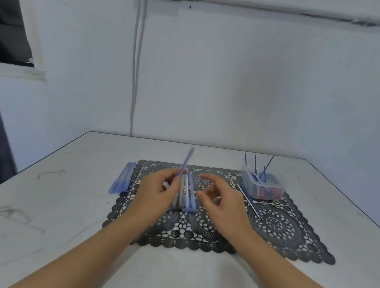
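Observation:
My left hand (158,192) grips a blue pen (186,161) that points up and away, blurred by motion. Just right of it, my right hand (219,199) hovers with fingers loosely curled and nothing in them. Between the two hands a row of several blue and white pens (187,195) lies on a black lace placemat (281,227). A second group of blue pens (123,178) lies at the mat's left edge, partly on the table.
A clear plastic tub (264,185) with thin blue refills and red parts stands at the mat's back right. A loose refill (249,201) lies beside it. The white table (56,211) ends at a wall with a socket and cable.

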{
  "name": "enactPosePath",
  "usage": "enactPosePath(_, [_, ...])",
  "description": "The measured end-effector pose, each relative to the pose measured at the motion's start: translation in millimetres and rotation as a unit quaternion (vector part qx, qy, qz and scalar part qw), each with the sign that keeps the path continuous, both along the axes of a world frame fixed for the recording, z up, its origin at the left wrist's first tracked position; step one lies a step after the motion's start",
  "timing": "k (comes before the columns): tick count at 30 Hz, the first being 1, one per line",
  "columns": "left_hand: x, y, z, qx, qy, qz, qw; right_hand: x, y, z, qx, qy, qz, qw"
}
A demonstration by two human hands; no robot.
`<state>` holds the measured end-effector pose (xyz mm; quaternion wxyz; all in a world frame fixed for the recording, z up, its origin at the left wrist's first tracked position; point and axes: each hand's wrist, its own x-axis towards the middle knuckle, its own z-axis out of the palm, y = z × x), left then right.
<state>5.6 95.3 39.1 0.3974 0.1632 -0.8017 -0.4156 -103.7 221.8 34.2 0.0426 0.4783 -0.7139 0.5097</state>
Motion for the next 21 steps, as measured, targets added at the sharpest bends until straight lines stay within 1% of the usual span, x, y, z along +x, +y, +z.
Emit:
enactPosePath(2, [2,-3,-3,-0.161,-0.016,0.012,0.987,-4,2,0,-0.029,0.02,-0.013,0.999])
enactPosePath(3, [2,-3,-4,-0.208,-0.02,0.019,0.978,-6,2,0,-0.033,0.035,-0.02,0.999])
enactPosePath(7, [2,-6,-4,-0.28,-0.038,0.034,0.959,-16,5,-1,-0.008,0.169,-0.054,0.984])
enactPosePath(9, [2,-11,-6,-0.32,-0.038,0.034,0.946,-19,6,0,-0.001,0.244,-0.066,0.967])
enactPosePath(11, [3,-13,-6,-0.339,-0.023,0.034,0.94,-23,6,0,0.005,0.298,-0.077,0.951])
enactPosePath(16, [3,-15,-5,-0.383,0.027,0.03,0.923,-31,5,1,0.006,0.367,-0.092,0.926])
enactPosePath(21, [-1,-21,-10,-0.436,0.046,0.058,0.897,-33,6,3,0.021,0.387,-0.089,0.918])
